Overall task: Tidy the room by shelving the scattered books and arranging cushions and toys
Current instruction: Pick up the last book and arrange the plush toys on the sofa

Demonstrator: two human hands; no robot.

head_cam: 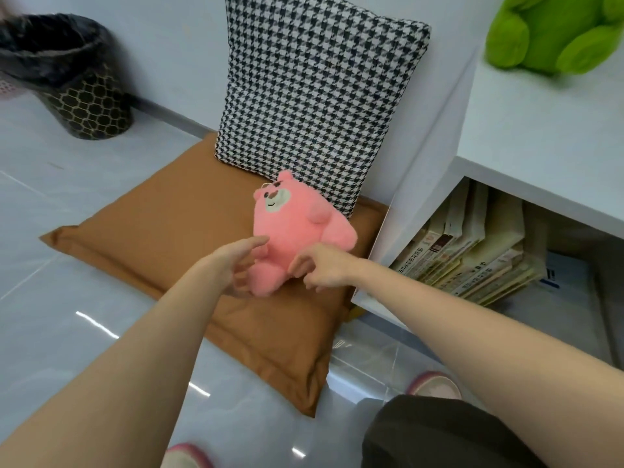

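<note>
Glossy floor (50, 298) carries a brown cushion (152, 238), with a houndstooth cushion (310, 96) propped upright on it against the wall. The bear (297, 224) sits on the brown cushion. The left hand (233, 265), fingers loosely straight, touches its flank. The right hand (324, 268) curls by its leg, grip unclear. A bin (77, 79) stands left. The shelf (523, 130) holds leaning books (472, 255); the green plush (557, 32) on top is cut off.

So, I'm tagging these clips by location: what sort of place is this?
Likely a home reading corner: a brown floor cushion, books stacked in a low white shelf, and a pink plush bear.
</note>
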